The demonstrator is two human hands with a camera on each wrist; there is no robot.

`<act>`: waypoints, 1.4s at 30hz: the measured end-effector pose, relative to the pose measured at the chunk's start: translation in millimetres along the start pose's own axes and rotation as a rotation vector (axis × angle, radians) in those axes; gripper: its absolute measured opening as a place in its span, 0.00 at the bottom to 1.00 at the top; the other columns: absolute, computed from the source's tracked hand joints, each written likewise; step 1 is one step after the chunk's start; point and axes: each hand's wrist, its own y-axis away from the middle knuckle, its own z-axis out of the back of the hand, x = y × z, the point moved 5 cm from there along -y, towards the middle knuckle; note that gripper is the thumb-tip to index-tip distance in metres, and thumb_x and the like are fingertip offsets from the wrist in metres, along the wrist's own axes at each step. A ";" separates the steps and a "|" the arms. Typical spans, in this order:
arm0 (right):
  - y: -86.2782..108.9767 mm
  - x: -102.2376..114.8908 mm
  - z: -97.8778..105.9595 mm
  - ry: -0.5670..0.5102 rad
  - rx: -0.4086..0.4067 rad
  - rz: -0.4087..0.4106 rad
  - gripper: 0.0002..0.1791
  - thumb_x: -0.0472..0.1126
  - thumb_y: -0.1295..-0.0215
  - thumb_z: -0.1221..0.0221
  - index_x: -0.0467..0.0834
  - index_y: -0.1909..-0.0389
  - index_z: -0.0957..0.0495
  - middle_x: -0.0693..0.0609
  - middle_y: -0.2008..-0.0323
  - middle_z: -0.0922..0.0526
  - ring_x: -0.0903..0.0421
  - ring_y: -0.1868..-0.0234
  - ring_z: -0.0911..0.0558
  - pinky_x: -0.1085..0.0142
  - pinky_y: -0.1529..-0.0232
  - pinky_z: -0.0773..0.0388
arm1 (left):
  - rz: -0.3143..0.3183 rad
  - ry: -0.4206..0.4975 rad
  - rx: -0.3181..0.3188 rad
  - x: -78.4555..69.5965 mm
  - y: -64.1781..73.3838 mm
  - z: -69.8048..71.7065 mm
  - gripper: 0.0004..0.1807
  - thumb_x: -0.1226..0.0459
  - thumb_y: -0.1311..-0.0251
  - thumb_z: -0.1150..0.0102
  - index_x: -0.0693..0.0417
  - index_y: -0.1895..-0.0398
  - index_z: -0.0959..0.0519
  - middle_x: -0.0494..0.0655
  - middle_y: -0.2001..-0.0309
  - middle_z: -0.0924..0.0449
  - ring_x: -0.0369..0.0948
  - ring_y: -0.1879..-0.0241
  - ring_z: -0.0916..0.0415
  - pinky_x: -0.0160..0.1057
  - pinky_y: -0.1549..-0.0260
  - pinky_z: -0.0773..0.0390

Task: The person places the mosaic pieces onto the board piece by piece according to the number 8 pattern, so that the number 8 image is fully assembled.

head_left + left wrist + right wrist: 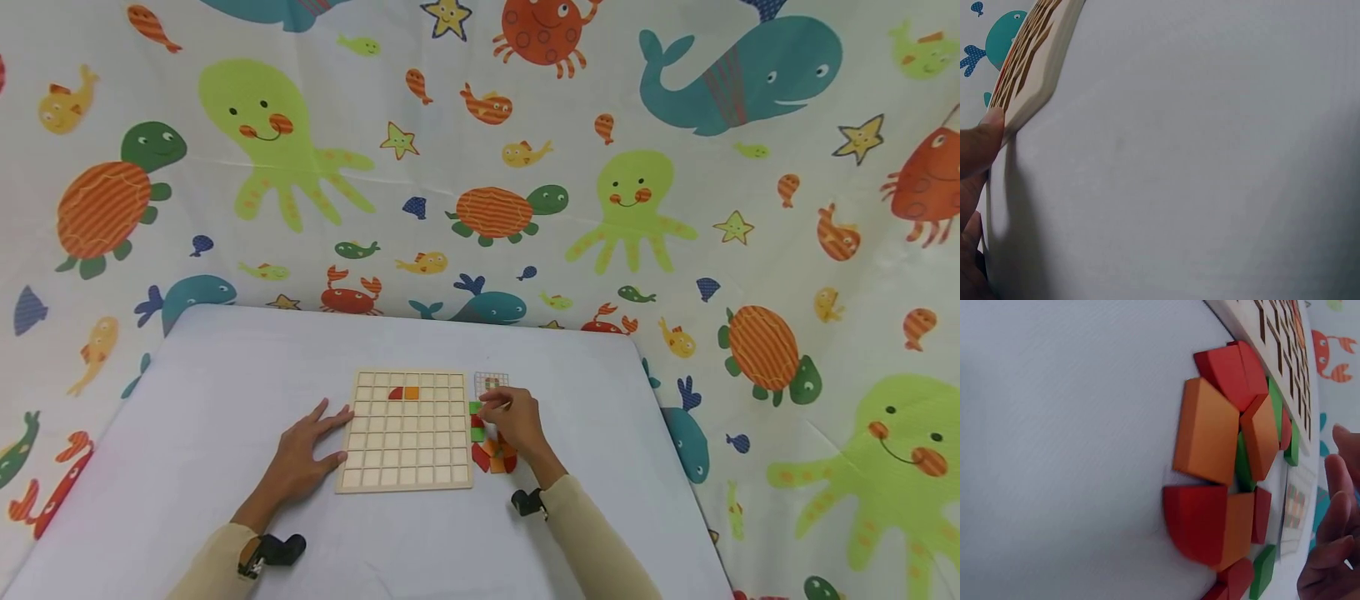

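Sea-animal curtain (450, 75) fills top and both sides of frame; white table (225, 375) spans the lower part. Lower left: beige left sleeve (213, 567), black left wrist camera (281, 550). Left hand (303, 454), left of center, fingers extended and spread, touches the left edge of the wooden grid board (405, 488); left wrist view shows the thumb on the board, upper left. Board lies flat at lower center. Red quarter-round piece (396, 394) and, just right of it, orange square piece (412, 393) sit in its second row from the top. Right of the board: loose red, orange and green pieces (497, 464), some overlapping; gridded pattern card (491, 382) above them. Right hand (519, 423) is over the pieces, fingers bent; cannot tell if it pinches anything. Lower right: black right wrist camera (527, 502), beige right sleeve (592, 537).
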 end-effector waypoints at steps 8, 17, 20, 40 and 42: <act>8.2 -8.3 -1.3 0.097 -0.006 -0.035 0.07 0.43 0.39 0.23 0.49 0.62 0.10 0.54 0.68 0.12 0.56 0.69 0.18 0.68 0.70 0.19 | 0.004 0.006 0.000 -1.9 0.2 1.8 0.39 0.65 0.41 0.25 0.50 0.25 0.26 0.67 0.19 0.40 0.73 0.20 0.47 0.79 0.29 0.49; 12.5 -9.8 -13.4 0.237 -0.052 -0.059 0.10 0.46 0.43 0.21 0.50 0.68 0.13 0.57 0.75 0.15 0.59 0.73 0.19 0.64 0.73 0.25 | -0.017 0.013 -0.023 -3.3 0.4 2.3 0.38 0.65 0.43 0.24 0.51 0.26 0.24 0.67 0.20 0.37 0.73 0.21 0.45 0.79 0.31 0.47; 12.7 -8.6 -16.4 0.237 -0.066 -0.066 0.10 0.44 0.42 0.21 0.49 0.68 0.14 0.56 0.74 0.15 0.58 0.72 0.19 0.64 0.74 0.24 | -0.011 0.014 -0.012 -1.8 0.0 1.7 0.38 0.65 0.42 0.24 0.51 0.26 0.25 0.69 0.20 0.40 0.74 0.21 0.45 0.79 0.30 0.47; 16.9 -4.2 -19.2 0.210 -0.058 -0.095 0.07 0.42 0.38 0.24 0.49 0.68 0.13 0.56 0.73 0.15 0.57 0.70 0.20 0.64 0.73 0.25 | -0.036 0.006 -0.053 -3.5 0.8 2.8 0.39 0.66 0.45 0.22 0.52 0.27 0.23 0.67 0.22 0.35 0.73 0.22 0.43 0.79 0.31 0.45; 18.0 -3.7 -18.1 0.206 -0.058 -0.094 0.07 0.42 0.38 0.24 0.49 0.67 0.14 0.55 0.72 0.15 0.56 0.70 0.20 0.65 0.74 0.24 | -0.041 0.003 -0.057 -3.7 0.5 2.4 0.39 0.66 0.45 0.22 0.52 0.27 0.23 0.67 0.22 0.34 0.73 0.22 0.42 0.79 0.31 0.44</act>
